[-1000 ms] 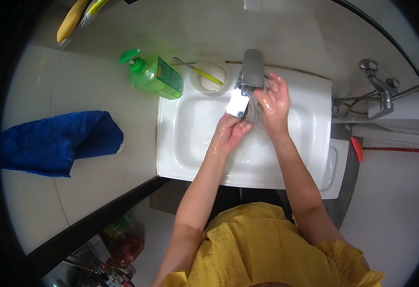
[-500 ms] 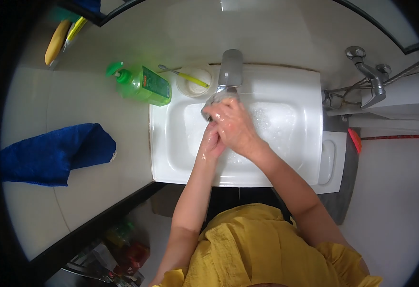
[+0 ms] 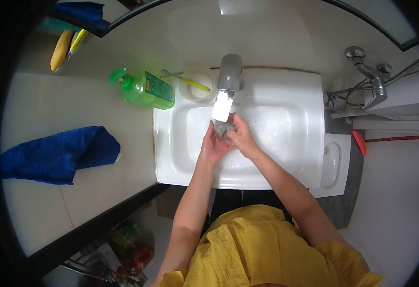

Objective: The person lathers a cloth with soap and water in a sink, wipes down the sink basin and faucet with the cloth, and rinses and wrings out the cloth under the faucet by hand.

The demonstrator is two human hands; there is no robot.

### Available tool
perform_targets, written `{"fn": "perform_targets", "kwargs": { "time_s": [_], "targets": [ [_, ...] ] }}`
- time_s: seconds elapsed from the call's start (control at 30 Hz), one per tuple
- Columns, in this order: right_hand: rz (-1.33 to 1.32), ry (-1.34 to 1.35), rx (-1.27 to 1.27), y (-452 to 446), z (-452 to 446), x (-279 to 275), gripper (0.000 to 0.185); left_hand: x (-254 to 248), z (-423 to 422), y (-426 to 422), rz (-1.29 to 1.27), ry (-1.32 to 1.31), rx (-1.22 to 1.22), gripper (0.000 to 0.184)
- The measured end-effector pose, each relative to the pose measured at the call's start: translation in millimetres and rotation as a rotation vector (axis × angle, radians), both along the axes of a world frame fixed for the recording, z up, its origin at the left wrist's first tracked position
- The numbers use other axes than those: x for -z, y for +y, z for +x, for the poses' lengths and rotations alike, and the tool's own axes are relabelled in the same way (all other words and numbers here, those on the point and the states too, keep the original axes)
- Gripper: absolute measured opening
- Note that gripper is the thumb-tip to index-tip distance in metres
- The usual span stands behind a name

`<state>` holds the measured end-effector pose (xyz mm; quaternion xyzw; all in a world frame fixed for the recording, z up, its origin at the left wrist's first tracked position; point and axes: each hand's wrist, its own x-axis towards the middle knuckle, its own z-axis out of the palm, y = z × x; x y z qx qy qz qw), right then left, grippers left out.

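Clerk: Entry one, centre?

Me: My left hand: wet-looking, palm turned inward, fingers pointing up towards the tap. My right hand: fingers bent, brought in from the other side, close against the left. The two formed a loose cup.

Clerk: Grasping or released?

Me: I could not tell. A grey patch, blurred, lay between them; whether running water or something gripped, the view did not settle.

Clerk: Its location?

Me: Directly below the bright flat spout, over the white washbasin. Small bubbles or drops showed on the bowl's floor.

Clerk: Entry two, the rear left?

Me: One translucent green pump bottle, labelled, at the basin's corner. Just beside it, one round cup, pale, with one toothbrush across its top: yellow-green handle, grey head.

Clerk: Entry three, the outer sides?

Me: Left: one dark blue towel, folded over at one end, against pale tiles, apart from the basin. Right: one chrome wall mixer, with pipework beside it. Nearest me: my mustard-yellow blouse, ruffled at the sleeve.
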<state>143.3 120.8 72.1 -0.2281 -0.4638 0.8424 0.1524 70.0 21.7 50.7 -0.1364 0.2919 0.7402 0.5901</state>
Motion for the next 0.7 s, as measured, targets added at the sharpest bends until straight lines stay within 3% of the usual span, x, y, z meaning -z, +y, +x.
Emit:
{"fn": "perform_targets", "kwargs": {
  "time_s": [0.1,0.13,0.23,0.27,0.37,0.47,0.57,0.7],
  "targets": [
    [0.423,0.139,-0.186,-14.9,-7.6,3.9,0.037,37.5,-9.1,5.3,-0.049,0.043,-0.097,0.045],
    [0.544,0.043,-0.205,-15.3,-9.8,-2.3,0.037,56.8,-12.6,6.9,-0.064,0.059,-0.13,0.045],
    [1.365,0.0,0.131,1.1,-26.6,33.5,0.035,93.7,-10.7,9.9,-0.112,0.099,-0.229,0.046],
    [0.854,-0.142,0.032,13.9,-24.2,11.8,0.031,16.6,-0.3,26.9,-0.323,0.059,-0.21,0.046],
    [0.735,-0.355,0.17,20.6,-23.4,92.4,0.035,27.2,-4.2,28.5,-0.278,0.103,-0.219,0.047],
    [0.916,-0.42,0.19,19.4,-5.0,113.6,0.029,3.7,-2.2,27.9,-0.336,0.266,-0.2,0.047],
    [1.408,-0.462,0.046,15.8,13.1,116.3,0.026,-0.3,-4.8,22.9,-0.263,0.299,-0.248,0.036],
    [1.497,-0.387,-0.264,15.5,27.0,117.8,0.025,-21.8,-10.3,20.1,-0.278,0.275,-0.292,0.024]
  ]
}}
